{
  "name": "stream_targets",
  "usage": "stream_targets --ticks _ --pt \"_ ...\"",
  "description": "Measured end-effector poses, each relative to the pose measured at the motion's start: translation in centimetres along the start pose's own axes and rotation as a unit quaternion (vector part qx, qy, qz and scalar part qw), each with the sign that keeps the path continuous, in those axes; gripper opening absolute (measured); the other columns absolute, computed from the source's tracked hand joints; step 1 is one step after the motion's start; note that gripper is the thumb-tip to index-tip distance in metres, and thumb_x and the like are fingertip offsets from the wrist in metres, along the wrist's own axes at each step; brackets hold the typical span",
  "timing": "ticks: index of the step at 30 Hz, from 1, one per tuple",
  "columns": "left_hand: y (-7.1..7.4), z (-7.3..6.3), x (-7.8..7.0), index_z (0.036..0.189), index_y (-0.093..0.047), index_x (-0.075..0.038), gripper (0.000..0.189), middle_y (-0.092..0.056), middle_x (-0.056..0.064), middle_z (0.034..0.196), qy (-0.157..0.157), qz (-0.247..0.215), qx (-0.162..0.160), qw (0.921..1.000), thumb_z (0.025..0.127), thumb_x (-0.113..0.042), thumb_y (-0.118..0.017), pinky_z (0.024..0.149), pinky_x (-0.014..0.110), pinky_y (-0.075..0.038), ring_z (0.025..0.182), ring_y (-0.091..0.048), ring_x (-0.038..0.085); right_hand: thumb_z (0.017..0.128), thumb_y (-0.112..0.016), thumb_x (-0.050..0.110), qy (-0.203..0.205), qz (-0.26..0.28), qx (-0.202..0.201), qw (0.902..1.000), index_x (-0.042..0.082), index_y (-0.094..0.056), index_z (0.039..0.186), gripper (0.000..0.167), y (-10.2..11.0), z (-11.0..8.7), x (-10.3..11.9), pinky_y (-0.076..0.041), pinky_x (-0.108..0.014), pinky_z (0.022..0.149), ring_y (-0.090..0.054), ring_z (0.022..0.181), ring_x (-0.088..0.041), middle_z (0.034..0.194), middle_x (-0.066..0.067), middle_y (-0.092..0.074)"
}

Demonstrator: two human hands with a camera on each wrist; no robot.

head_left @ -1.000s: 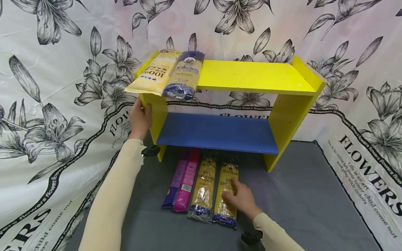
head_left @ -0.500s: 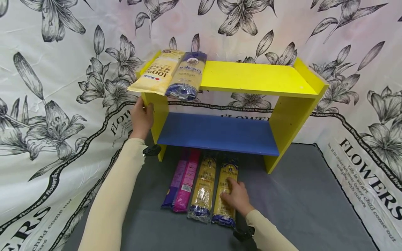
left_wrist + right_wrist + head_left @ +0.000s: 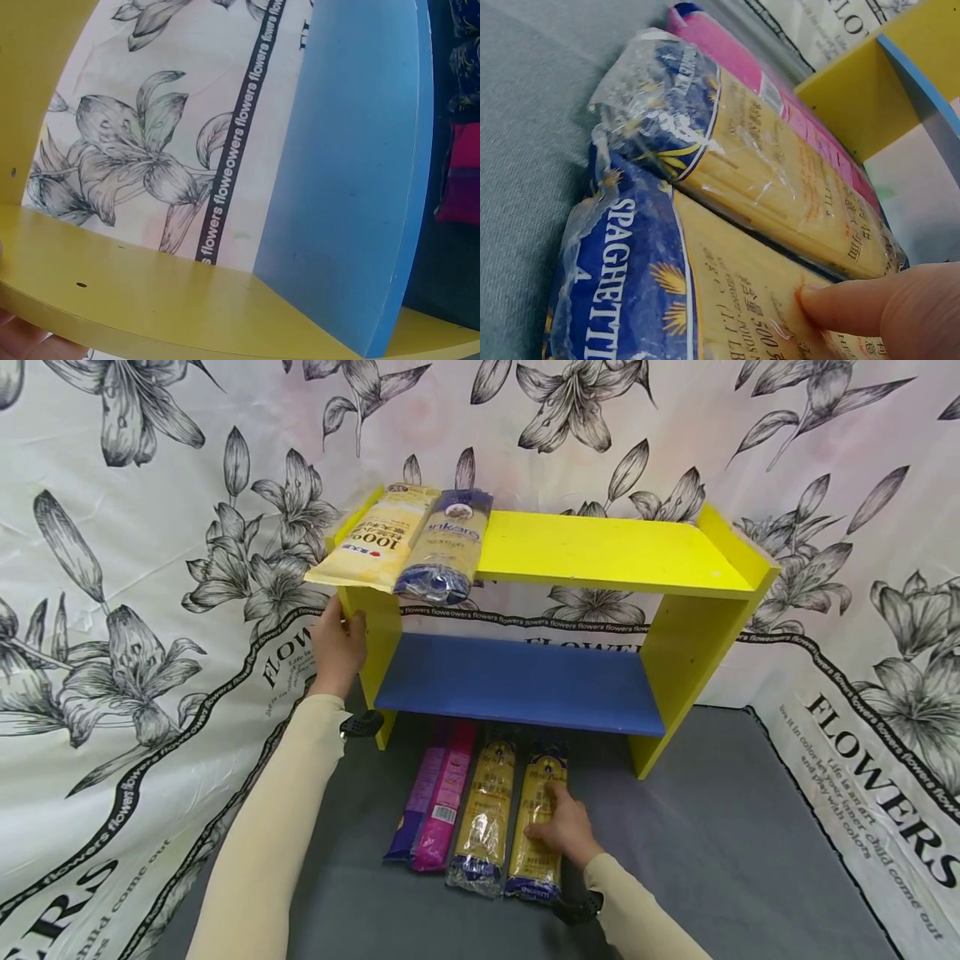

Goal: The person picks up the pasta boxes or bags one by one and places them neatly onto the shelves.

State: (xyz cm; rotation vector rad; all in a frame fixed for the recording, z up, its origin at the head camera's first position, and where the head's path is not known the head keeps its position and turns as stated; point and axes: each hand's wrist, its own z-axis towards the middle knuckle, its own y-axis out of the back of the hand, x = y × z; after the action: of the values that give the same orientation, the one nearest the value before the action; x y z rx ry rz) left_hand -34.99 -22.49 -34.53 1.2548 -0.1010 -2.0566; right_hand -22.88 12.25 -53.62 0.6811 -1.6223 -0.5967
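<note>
My left hand (image 3: pixel 337 643) grips the left side panel of a yellow and blue shelf unit (image 3: pixel 600 552); in the left wrist view, fingertips (image 3: pixel 37 337) show at the panel's edge. On the grey surface, my right hand (image 3: pixel 570 831) rests on the rightmost spaghetti pack (image 3: pixel 534 810), thumb and finger spread over its wrapper. The right wrist view shows a straight digit (image 3: pixel 847 304) pressing the printed front; the other fingers are hidden. Close beside that pack lies a second spaghetti pack (image 3: pixel 486 810), then a pink pack (image 3: pixel 447 806) and a purple pack (image 3: pixel 420 802).
On the yellow top shelf lie a pale yellow pack (image 3: pixel 375 539) and a blue-ended pasta pack (image 3: pixel 450 539), their ends jutting past the front edge. A blue middle shelf (image 3: pixel 517 681) spans the unit above the floor packs. Flower-printed cloth (image 3: pixel 112 652) hangs behind and at the sides.
The rightmost spaghetti pack has shifted slightly left with my right hand on it, its lower end now nearer the neighbouring pack. My left hand keeps its hold on the shelf panel.
</note>
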Motion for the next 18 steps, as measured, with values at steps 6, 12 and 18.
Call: stream_targets --ticks 6,12,18 --pt "-0.01 -0.12 0.17 0.133 -0.056 0.002 0.031 -0.066 0.029 0.119 0.006 0.005 0.002 1.0000 0.106 -0.012 -0.048 0.086 0.055 -0.057 0.105 -0.068 0.044 0.074 -0.087 0.012 -0.013 0.007 -0.005 0.9999 0.004 -0.045 0.149 0.086 -0.67 0.16 0.10 -0.054 -0.048 0.074 -0.059 0.105 -0.043 0.134 -0.034 -0.052" --pt "-0.09 -0.24 0.27 0.132 -0.056 0.003 0.032 -0.066 0.029 0.116 0.004 0.010 0.006 0.9999 0.106 -0.012 -0.047 0.084 0.054 -0.056 0.101 -0.068 0.044 0.070 -0.088 0.006 -0.021 0.021 -0.010 0.9995 0.004 -0.048 0.146 0.085 -0.83 0.23 0.04 -0.054 -0.042 0.063 -0.055 0.086 -0.033 0.122 -0.036 -0.049" --pt "-0.08 0.00 0.12 0.132 -0.057 0.002 0.032 -0.067 0.028 0.115 -0.003 0.011 -0.001 0.9999 0.106 -0.012 -0.047 0.081 0.053 -0.056 0.100 -0.069 0.043 0.072 -0.087 0.002 0.001 0.044 -0.006 0.9990 0.001 -0.047 0.148 0.086 -0.32 0.37 -0.55 -0.055 -0.043 0.070 -0.059 0.111 -0.043 0.143 -0.031 -0.052"
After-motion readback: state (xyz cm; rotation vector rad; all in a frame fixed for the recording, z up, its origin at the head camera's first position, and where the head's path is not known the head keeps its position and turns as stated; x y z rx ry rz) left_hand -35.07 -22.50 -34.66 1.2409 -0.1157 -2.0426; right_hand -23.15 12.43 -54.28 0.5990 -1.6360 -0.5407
